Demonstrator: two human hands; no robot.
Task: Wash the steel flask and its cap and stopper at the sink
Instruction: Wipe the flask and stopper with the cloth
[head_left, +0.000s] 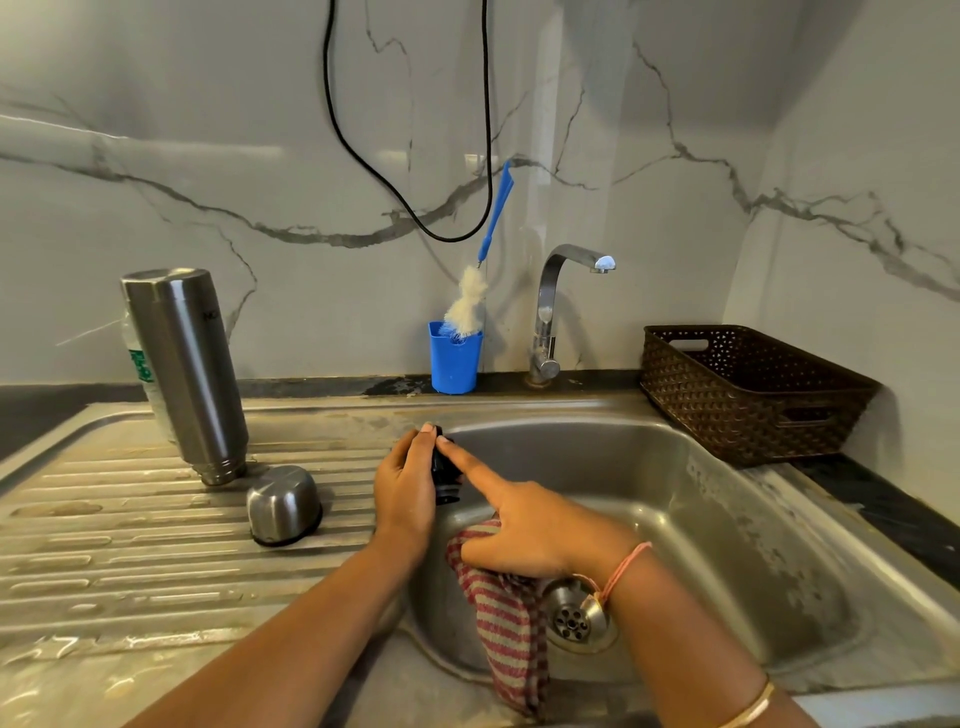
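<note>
The left hand (408, 488) clasped the stopper (445, 478), a small black plastic plug with ringed ridges at its lower end, above the left edge of the sink (727, 519). The right hand (530, 535) reached across with 1 finger straight, its tip touching the top of the stopper, while its other fingers curled round a cloth (506, 618). The cloth was a coarse woven rag in red and pale stripes, hanging limp into the basin beside the round steel drain (574, 621). A thin pink thread (626, 566) circled the right wrist.

The flask (184, 364) stood mouth-down on the drainboard (104, 545), well apart from the 2 hands: a tall brushed-steel cylinder with a narrower, shinier neck ring touching the ribbed metal. It leaned a little toward the wall. Just beside its neck sat the cap (283, 504), a squat rounded steel cup turned rim-down, with a dark band round that rim. Behind the flask a clear plastic bottle (139, 364) with a green label showed in part.

The sink and drainboard were dull stainless steel, streaked and spotted. A curved chrome tap (550, 312) rose at the back edge. Left of it a blue plastic cup (454, 358) held a bottle brush (475, 296) with fluffy white bristles and a slim blue handle. A dark brown perforated basket (748, 400) sat on the counter at the right. A black cable (410, 213) looped down the grey-veined marble wall (208, 182).
</note>
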